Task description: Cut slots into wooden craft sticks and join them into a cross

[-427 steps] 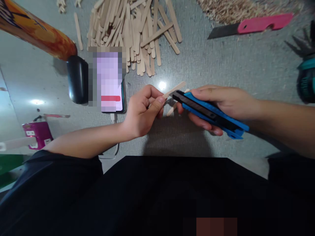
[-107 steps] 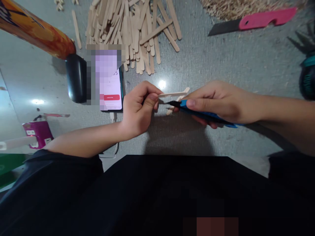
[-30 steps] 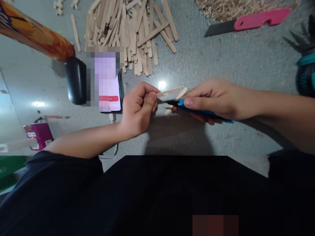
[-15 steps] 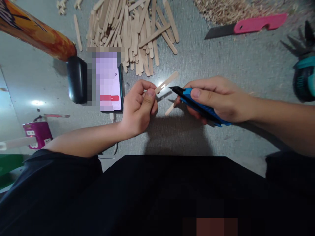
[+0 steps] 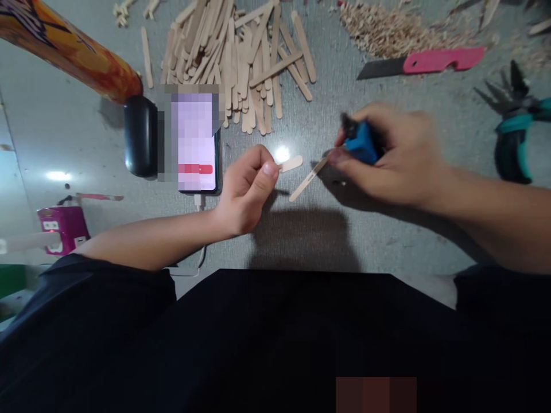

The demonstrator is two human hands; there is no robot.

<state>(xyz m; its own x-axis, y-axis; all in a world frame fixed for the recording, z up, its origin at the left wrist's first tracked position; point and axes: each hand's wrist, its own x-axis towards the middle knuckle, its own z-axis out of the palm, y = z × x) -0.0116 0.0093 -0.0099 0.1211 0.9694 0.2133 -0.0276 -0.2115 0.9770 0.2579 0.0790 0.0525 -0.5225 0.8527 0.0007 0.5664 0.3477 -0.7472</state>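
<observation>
Between thumb and fingers, my left hand (image 5: 248, 189) pinches a wooden craft stick (image 5: 293, 164), whose rounded end points right. Blurred by motion, my right hand (image 5: 396, 155) grips a blue and black utility knife (image 5: 364, 143). Its blade cannot be made out. Below the right thumb, a second craft stick (image 5: 305, 184) with a small notch lies slanted on the grey table; its upper end meets the thumb in the picture, and I cannot tell whether they touch. A pile of craft sticks (image 5: 245, 63) lies beyond the hands.
A phone (image 5: 196, 143) on a cable, a black case (image 5: 140, 137) and an orange can (image 5: 77, 51) stand at left. To the right lie a pink-handled knife (image 5: 443, 61), wood shavings (image 5: 387, 28) and pliers (image 5: 512, 120). A purple socket block (image 5: 64, 229) is at lower left.
My right hand has lifted and turned the utility knife away from the left hand's stick. That stick now lies flatter and shows less length. More of the notched stick below is uncovered.
</observation>
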